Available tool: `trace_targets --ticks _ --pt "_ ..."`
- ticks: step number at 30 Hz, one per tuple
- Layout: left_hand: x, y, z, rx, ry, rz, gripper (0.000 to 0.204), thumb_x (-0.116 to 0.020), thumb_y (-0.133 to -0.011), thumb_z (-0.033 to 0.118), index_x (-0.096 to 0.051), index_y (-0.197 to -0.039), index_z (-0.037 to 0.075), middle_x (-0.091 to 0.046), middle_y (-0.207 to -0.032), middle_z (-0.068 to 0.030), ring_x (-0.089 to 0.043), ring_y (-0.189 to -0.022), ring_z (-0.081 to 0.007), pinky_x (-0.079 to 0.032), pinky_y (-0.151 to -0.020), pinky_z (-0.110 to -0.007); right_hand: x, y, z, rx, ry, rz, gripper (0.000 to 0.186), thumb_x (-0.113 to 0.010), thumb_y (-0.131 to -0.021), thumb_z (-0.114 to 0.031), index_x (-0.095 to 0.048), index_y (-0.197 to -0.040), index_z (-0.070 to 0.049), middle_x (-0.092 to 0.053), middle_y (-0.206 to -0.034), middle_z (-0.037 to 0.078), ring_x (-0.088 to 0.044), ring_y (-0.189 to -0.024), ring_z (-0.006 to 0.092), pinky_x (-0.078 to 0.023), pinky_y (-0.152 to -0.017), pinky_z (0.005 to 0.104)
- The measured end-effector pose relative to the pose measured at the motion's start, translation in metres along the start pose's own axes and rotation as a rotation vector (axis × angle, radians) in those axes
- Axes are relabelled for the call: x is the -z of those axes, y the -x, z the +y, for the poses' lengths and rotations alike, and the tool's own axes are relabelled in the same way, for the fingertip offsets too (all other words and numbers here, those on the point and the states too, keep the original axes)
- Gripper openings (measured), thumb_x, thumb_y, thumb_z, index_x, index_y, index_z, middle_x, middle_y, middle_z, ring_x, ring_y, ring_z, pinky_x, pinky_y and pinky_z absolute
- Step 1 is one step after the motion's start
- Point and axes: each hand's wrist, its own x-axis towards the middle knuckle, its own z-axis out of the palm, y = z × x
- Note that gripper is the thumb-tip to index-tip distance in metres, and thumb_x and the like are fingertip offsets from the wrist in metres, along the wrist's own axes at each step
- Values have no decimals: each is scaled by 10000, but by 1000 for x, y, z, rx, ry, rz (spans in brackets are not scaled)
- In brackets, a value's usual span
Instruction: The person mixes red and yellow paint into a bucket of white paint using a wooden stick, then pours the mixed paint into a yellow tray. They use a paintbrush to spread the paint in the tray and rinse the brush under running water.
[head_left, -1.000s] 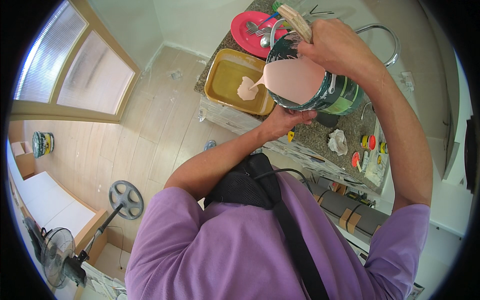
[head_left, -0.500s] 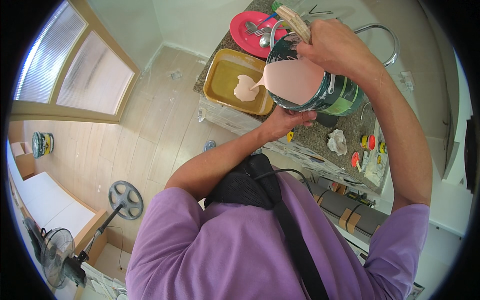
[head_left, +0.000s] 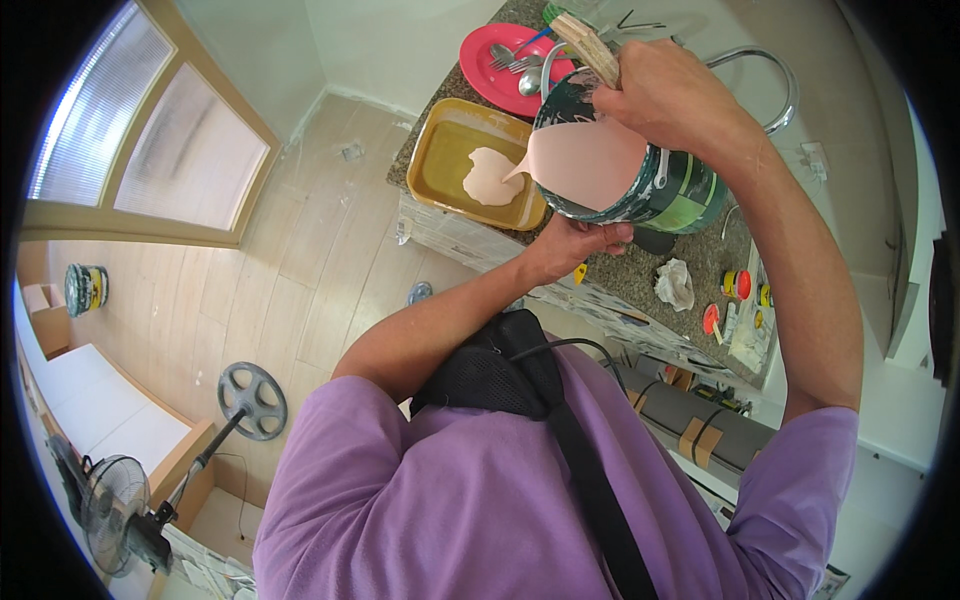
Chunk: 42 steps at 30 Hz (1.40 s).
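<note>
A green paint bucket (head_left: 690, 195) is tipped to the left over the counter, and pale pink paint (head_left: 585, 162) runs from its lip. The stream lands in a yellow-brown paint tray (head_left: 425, 185), where a small pink puddle (head_left: 488, 178) lies. My left hand (head_left: 577, 248) is closed on the bucket's near lower rim, its fingers partly hidden beneath. Over the bucket's far side, my right hand (head_left: 668, 95) is closed round a rough wooden stick (head_left: 585, 45). Whether its fingers also grip the bucket rim I cannot tell.
Behind the tray, a red plate (head_left: 482, 70) carries spoons and a fork. A curved metal tap (head_left: 785, 80) stands at the far right. Crumpled white paper (head_left: 675, 285) and small open pots (head_left: 737, 284) sit on the speckled counter (head_left: 640, 290). A fan (head_left: 118, 500) stands at lower left.
More paint has flowed into the tray, and the pink puddle has spread slightly to the left. My hands and the tilted bucket have hardly moved.
</note>
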Motion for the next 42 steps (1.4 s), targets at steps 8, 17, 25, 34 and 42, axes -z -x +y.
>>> trace_targets --ticks 8,17,25,34,42 --pt "-3 1 1 0 16 12 329 -753 -1003 183 -654 -1279 31 -720 -1194 -80 -717 -1101 -213 -636 -905 -366 -1 0 1 19 21 10 390 -684 -866 -290 -704 -790 92 -674 -708 274 -713 -704 426 -566 -724 499" --pt "-8 2 4 -1 86 30 310 -805 -967 207 -694 -1202 38 -745 -1106 -52 -721 -1005 -148 -635 -844 -329 3 1 -4 -30 -28 -38 372 -669 -863 -282 -742 -846 83 -669 -699 277 -710 -697 427 -566 -718 503" --pt "-8 3 3 7 90 27 314 -801 -971 207 -689 -1212 40 -739 -1112 -56 -719 -1012 -156 -636 -844 -331 3 1 -4 -17 -8 -27 380 -675 -862 -288 -734 -841 87 -669 -704 282 -711 -706 430 -570 -731 501" --pt "-4 2 2 20 5 -13 404 -710 -1036 194 -582 -1383 32 -687 -1289 -100 -716 -1144 -258 -627 -931 -391 2 -1 -5 -4 -5 -26 378 -665 -846 -269 -710 -817 106 -659 -700 287 -702 -708 441 -566 -729 504" --pt "-3 2 3 11 21 -20 413 -718 -1031 203 -581 -1382 35 -678 -1307 -108 -715 -1147 -275 -626 -942 -410 2 -2 -5 28 -3 9 384 -660 -832 -262 -684 -793 120 -640 -704 305 -685 -695 457 -556 -711 511"
